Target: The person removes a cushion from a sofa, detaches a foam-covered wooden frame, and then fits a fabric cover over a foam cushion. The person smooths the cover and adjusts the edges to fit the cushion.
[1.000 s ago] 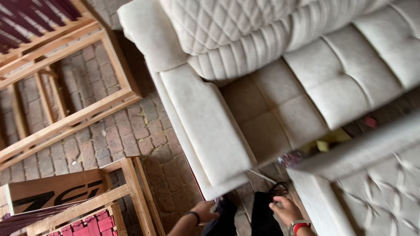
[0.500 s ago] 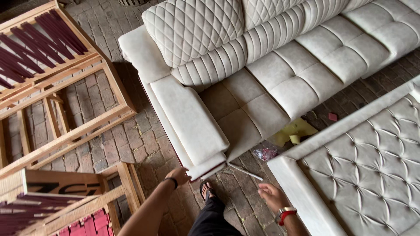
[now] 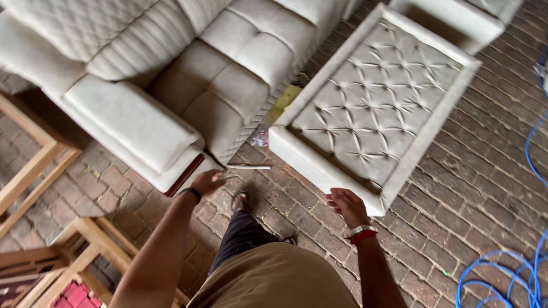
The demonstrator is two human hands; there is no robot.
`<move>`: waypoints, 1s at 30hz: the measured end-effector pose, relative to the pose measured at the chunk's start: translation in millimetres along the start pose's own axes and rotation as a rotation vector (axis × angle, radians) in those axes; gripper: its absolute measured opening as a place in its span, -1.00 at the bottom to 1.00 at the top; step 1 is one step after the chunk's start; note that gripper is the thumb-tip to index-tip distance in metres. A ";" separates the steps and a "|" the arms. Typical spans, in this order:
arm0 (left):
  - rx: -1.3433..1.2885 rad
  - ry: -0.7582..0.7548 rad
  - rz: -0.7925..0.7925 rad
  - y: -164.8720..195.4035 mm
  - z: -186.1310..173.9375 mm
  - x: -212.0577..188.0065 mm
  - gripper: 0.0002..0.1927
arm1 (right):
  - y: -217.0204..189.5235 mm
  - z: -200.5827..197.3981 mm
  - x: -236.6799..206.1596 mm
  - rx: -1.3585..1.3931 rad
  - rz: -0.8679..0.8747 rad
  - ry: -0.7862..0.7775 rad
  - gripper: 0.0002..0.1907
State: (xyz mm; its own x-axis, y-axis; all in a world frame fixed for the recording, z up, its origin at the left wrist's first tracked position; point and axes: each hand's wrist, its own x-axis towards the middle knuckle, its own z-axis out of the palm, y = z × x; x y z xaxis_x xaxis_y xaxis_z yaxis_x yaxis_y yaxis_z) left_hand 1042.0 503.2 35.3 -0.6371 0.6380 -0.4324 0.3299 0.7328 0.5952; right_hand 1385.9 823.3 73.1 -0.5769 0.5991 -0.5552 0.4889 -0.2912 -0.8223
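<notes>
A cream upholstered sofa (image 3: 228,68) stands on the brick floor, its armrest (image 3: 131,122) toward me. My left hand (image 3: 206,182), with a dark band at the wrist, touches the armrest's lower front corner. My right hand (image 3: 347,206), with a red and white wristband, hovers open and holds nothing, just in front of the near corner of a cream tufted ottoman (image 3: 377,102). A thin pale stick (image 3: 248,167) lies on the bricks between sofa and ottoman. My foot in a sandal (image 3: 238,201) stands below it.
Bare wooden furniture frames (image 3: 28,165) stand at the left, one with red webbing (image 3: 80,294) at the bottom left. A blue hose (image 3: 514,268) coils on the bricks at the right. A yellow scrap (image 3: 283,102) lies between sofa and ottoman.
The view has swung right, so the ottoman is now central. My left hand stays at the armrest corner. My right hand has lifted toward the ottoman's near corner.
</notes>
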 end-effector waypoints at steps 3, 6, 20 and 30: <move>0.214 -0.096 -0.089 9.7 29.1 -4.0 -0.28 | 32.5 -48.9 -25.8 0.030 0.062 0.147 -0.64; 0.223 -0.205 -0.036 26.5 64.1 1.1 -0.28 | 53.6 -81.8 -30.4 0.160 -0.008 0.148 -0.60; -0.176 -0.368 0.264 290.5 243.0 249.2 -0.49 | 12.0 -324.3 -3.4 0.107 0.074 0.425 -0.49; -0.130 -0.520 0.534 527.8 312.4 294.5 -0.55 | 24.7 -454.3 50.2 0.323 0.067 0.493 -0.51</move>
State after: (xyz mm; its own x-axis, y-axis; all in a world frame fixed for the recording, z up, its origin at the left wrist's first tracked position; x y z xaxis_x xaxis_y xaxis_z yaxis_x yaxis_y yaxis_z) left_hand 1246.1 1151.8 10.5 0.0082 0.9516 -0.3072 0.3959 0.2790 0.8749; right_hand 1666.3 1185.0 81.6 -0.1417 0.8250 -0.5471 0.2456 -0.5061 -0.8268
